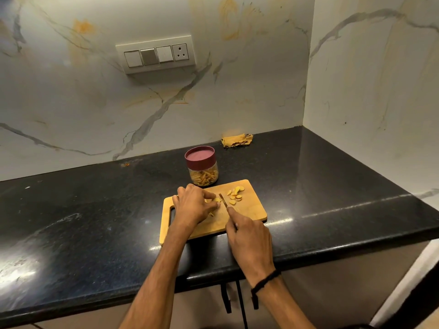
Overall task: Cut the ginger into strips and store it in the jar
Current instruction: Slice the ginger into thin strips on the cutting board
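While the left hand (193, 205) is pinning ginger (216, 200) on the board (249, 210), the right hand (247, 236) is gripping a knife (223, 200).

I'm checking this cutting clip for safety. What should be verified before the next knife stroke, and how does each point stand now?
1. Right hand grips the knife: ok.
2. Left hand holds the ginger down on the board: ok.
3. Left fingertips clear of the blade: cannot tell; they sit very close to it.
4. Board lies flat on the counter: ok.
5. Uncut slices lie apart, right of the blade: ok.
6. Jar open for strips: not ok; its lid is on.
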Demonstrator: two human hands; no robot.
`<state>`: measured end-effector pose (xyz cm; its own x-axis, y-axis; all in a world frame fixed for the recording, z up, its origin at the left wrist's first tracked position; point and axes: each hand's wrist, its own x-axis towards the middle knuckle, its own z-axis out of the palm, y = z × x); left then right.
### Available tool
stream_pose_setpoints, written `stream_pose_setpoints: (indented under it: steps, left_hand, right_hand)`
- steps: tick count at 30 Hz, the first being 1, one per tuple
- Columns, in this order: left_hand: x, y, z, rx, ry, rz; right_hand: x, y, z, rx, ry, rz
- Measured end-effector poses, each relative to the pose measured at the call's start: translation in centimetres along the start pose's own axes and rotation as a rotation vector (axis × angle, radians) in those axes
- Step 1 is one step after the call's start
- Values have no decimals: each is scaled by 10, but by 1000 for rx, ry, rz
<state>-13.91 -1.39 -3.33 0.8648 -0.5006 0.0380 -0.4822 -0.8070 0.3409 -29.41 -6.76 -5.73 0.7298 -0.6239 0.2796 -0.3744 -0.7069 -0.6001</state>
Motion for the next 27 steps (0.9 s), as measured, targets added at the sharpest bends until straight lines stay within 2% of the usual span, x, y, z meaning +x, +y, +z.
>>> stream_pose_setpoints:
  steps: [10, 15, 21, 27]
  left_hand:
    - [3, -3, 2, -54, 15, -3]
    - [3, -2, 2, -24, 21, -6]
    - [3, -2, 2, -3, 27, -7]
    - [1, -1, 4, 3, 80, -25]
  right_hand:
    - [13, -5, 4, -45, -23, -39]
    - [15, -11, 2, -155, -44, -60]
    - [-15, -2, -4, -206, -77, -43]
    - [-12, 1, -12, -79, -52, 3]
